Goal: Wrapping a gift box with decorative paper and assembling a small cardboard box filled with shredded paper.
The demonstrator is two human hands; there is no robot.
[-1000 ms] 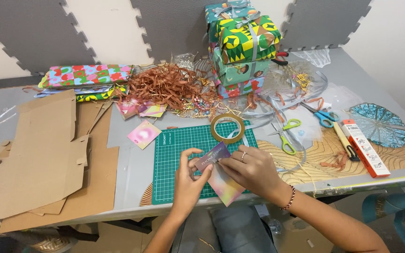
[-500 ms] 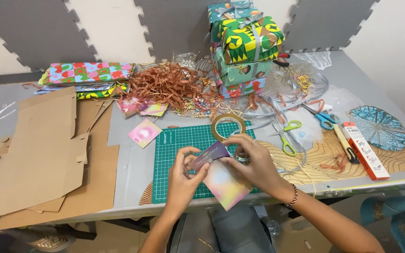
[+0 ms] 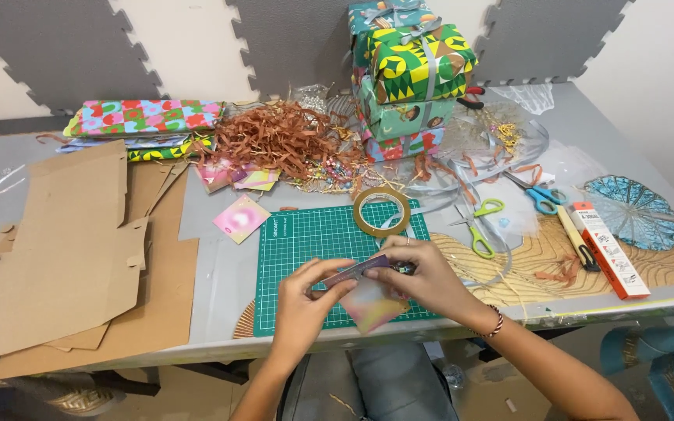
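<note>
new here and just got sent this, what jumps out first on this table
At the near edge, the left hand and right hand pinch a small iridescent card packet over the green cutting mat. Behind, a stack of brightly wrapped gift boxes stands at the back beside a heap of brown shredded paper. Flat cardboard sheets cover the left side.

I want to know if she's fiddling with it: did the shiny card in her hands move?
Yes. The shiny card has tipped flatter and dropped lower over the green cutting mat, nearer its front edge, held by both the left hand and right hand.
</note>
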